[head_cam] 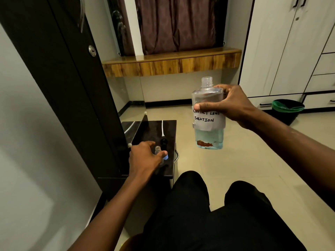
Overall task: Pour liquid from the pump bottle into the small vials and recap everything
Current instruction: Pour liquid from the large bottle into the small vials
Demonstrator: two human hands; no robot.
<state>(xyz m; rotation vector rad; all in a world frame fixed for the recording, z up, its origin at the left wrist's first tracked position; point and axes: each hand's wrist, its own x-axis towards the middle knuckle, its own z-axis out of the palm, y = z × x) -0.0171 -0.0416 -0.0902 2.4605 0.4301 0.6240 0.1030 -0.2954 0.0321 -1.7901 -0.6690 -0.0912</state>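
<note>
I saw the R hand (233,104) w/ fingers clenched round a clear rectangular plastic bottle (208,122) w/ a white handwritten label. It was upright, neck uncapped, pale blue liquid low inside, held in the air right of the dark glossy surface (154,129), past its edge. At that surface's near end, the L hand (145,156) had fingers & thumb curled round a small clear vial (158,149), standing upright. A small blue cap (166,157) sat at the thumb tip. A black pump head (164,142) w/ white tube lay just behind the vial, toward the surface's far end.

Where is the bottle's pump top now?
Head view, left of centre: the black pump top lies on the dark stand, just beyond the small vial at the left hand.
</note>
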